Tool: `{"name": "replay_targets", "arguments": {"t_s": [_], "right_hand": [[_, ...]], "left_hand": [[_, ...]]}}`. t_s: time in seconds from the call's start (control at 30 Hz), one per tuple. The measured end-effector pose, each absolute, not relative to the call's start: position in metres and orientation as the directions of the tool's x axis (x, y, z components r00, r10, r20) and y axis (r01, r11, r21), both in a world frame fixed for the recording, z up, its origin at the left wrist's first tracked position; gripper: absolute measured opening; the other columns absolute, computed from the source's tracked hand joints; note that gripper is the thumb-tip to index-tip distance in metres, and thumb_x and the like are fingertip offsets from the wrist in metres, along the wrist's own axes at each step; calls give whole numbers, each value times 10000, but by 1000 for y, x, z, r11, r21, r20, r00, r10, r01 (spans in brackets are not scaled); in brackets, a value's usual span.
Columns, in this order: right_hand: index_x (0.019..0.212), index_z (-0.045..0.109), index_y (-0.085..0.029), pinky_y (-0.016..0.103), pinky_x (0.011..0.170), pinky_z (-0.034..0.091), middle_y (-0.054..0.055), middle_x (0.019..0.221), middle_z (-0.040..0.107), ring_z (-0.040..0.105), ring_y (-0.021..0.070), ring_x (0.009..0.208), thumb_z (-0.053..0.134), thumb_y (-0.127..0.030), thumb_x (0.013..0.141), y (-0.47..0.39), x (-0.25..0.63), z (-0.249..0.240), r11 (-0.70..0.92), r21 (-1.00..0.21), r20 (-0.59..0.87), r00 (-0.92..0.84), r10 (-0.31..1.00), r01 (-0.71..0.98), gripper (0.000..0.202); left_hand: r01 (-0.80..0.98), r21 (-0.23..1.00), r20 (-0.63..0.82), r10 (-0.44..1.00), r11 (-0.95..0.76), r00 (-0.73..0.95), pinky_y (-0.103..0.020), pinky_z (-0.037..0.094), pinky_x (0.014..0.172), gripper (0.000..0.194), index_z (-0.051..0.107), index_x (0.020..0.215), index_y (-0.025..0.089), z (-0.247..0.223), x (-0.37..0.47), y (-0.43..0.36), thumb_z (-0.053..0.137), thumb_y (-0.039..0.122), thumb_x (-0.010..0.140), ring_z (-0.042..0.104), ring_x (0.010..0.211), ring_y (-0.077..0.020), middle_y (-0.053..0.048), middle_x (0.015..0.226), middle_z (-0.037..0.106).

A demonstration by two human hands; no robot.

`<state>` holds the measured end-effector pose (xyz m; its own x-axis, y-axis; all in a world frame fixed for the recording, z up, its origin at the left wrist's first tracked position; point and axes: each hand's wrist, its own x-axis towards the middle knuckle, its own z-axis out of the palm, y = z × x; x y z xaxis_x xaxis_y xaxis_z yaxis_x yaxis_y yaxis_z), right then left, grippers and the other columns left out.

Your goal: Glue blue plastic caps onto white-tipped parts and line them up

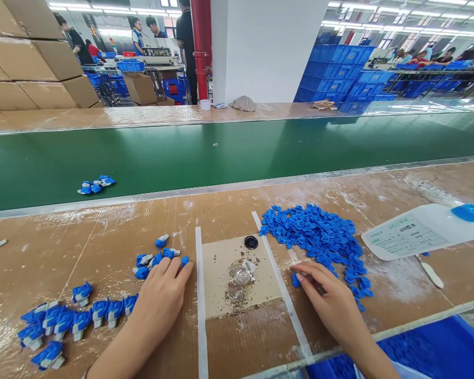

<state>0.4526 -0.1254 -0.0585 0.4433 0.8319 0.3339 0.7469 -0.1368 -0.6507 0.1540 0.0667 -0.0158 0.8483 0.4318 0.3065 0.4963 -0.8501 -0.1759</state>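
My left hand (pixel 164 289) curls over a small cluster of blue-and-white plastic parts (pixel 155 260) left of a pale taped-off patch. A blue-and-white plastic part (pixel 185 260) peeks out at its fingertips, which are mostly hidden. On the other side, my right hand (pixel 327 295) pinches a small blue plastic piece (pixel 296 280) between thumb and finger. Just beyond it spreads a heap of loose blue pieces (pixel 312 231). Between the hands, a clear round dish (pixel 242 275) sits on the stained patch, near a black round cap (pixel 251 242). More blue-and-white parts (pixel 64 321) lie in rows at the lower left.
A white bottle (pixel 418 230) with a blue top lies at the right, near a white flat tool (pixel 432 275). Past the bench runs a green conveyor belt (pixel 237 147) carrying several blue-and-white parts (pixel 96 184). A blue bin (pixel 450 342) stands below the bench edge.
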Motion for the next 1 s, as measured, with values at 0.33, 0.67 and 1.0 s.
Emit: {"name": "replay_targets", "arguments": {"t_s": [0.33, 0.67, 1.0], "right_hand": [[1048, 683, -163, 418, 814, 593, 88, 1101, 690, 663, 243, 964, 431, -202, 989, -131, 458, -58, 115, -219, 472, 2, 881, 969, 262], [1076, 605, -220, 408, 812, 575, 72, 1049, 667, 648, 233, 962, 496, -245, 966, -127, 457, -52, 73, -412, 398, 108, 911, 908, 157], [1230, 493, -226, 360, 842, 517, 67, 1073, 633, 558, 210, 996, 540, -187, 949, -70, 393, -29, 306, -650, 458, 37, 888, 696, 288]], "left_hand": [[562, -47, 453, 484, -826, 749, -379, 477, 739, 162, 558, 1039, 103, -18, 159, 59, 431, 158, 955, 576, 844, -259, -103, 930, 583], [636, -144, 381, 551, -758, 742, -398, 508, 623, 129, 546, 850, 153, -18, 171, 67, 436, 138, 914, 597, 717, -277, -97, 812, 591], [382, 835, 89, 783, -396, 616, -371, 593, 748, 242, 566, 1101, 189, -16, 172, 39, 517, 268, 878, 696, 845, -205, -81, 982, 696]]}}
